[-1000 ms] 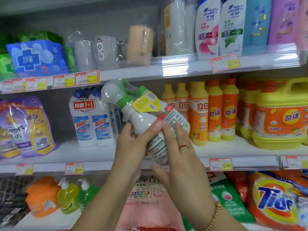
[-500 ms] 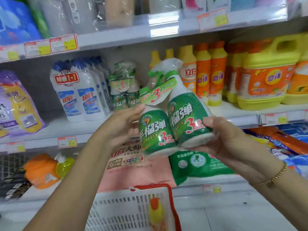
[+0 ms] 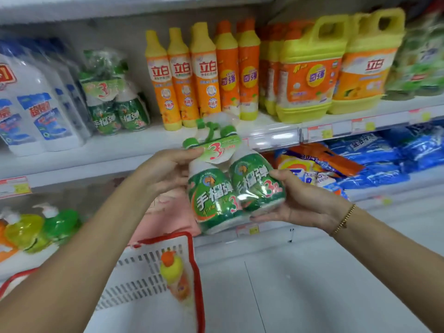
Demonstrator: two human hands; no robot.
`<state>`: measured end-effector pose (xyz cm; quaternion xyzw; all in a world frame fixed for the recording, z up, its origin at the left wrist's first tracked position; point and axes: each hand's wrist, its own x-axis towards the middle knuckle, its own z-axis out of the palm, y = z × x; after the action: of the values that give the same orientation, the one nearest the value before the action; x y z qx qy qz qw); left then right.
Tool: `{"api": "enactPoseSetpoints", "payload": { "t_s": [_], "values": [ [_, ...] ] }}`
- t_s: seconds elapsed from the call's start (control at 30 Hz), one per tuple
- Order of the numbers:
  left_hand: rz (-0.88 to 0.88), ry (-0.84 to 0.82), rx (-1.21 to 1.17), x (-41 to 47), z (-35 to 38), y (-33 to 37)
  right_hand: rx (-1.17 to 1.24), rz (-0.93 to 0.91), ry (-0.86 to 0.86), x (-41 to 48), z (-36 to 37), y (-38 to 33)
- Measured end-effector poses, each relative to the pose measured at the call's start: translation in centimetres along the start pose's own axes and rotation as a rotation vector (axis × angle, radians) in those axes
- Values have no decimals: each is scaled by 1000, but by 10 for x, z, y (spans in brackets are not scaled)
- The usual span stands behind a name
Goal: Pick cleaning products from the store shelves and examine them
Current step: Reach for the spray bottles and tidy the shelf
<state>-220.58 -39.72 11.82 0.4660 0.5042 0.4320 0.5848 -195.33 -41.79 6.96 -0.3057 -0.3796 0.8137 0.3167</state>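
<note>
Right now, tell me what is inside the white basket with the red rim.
One bottle, yellow with an orange cap, shows inside the basket near its red rim. The left forearm covers much of the inside, so other contents cannot be told.

- You hold the twin pack of spray bottles [image 3: 230, 188] in front of the middle shelf [image 3: 144, 145], with your left hand [image 3: 165, 171] on its left side near the necks and your right hand [image 3: 305, 200] under its right bottom corner.
- On that shelf behind it, left to right, stand tall detergent bottles [image 3: 40, 111], a second twin pack [image 3: 115, 104], a row of squeeze bottles [image 3: 204, 75] and handled jugs [image 3: 310, 75].
- The basket [image 3: 134, 272] is below your left forearm, with one bottle [image 3: 175, 277] lying in it.
- On the lower shelf, pump bottles [image 3: 40, 229] sit far left and bags [image 3: 384, 157] to the right.
</note>
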Motion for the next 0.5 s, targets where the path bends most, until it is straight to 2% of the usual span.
{"api": "enactPoseSetpoints", "payload": {
  "t_s": [0.13, 0.2, 0.33, 0.5],
  "values": [
    [125, -41, 270, 13, 46, -39, -537, 38, 207, -7, -56, 6],
    [155, -49, 411, 21, 64, -75, -616, 6, 310, -11, -80, 5],
    [84, -54, 541, 35, 76, -155, -882, -94, 348, -16, -106, 6],
    [-8, -124, 538, 43, 82, -210, -1574, -42, 293, 3, -118, 33]
  ]
}}
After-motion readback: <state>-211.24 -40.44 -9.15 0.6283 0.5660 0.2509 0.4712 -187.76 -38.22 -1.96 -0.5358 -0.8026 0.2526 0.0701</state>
